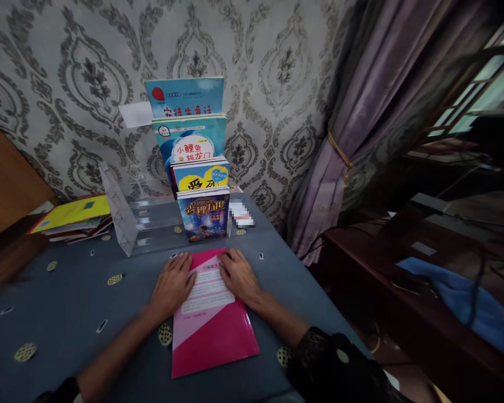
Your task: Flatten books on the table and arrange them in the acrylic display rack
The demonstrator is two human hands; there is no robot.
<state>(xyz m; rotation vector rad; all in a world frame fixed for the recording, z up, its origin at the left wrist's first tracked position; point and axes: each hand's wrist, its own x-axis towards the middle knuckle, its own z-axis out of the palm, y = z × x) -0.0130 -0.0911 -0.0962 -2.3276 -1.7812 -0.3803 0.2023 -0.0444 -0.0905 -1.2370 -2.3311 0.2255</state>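
Book: flat pink glossy paperback book [212, 324] lies on the blue-grey cloth-covered bench [75, 302].
Left hand [173, 284]: fingers spread, pressing its upper left edge.
Right hand [240, 277]: fingers spread, pressing its upper right edge.

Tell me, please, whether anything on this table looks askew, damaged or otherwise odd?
Nothing looks damaged or spilled. The pink book lies flat but slightly skewed on the table, with the left hand and right hand resting on its far end. The books stacked at far left are fanned unevenly.
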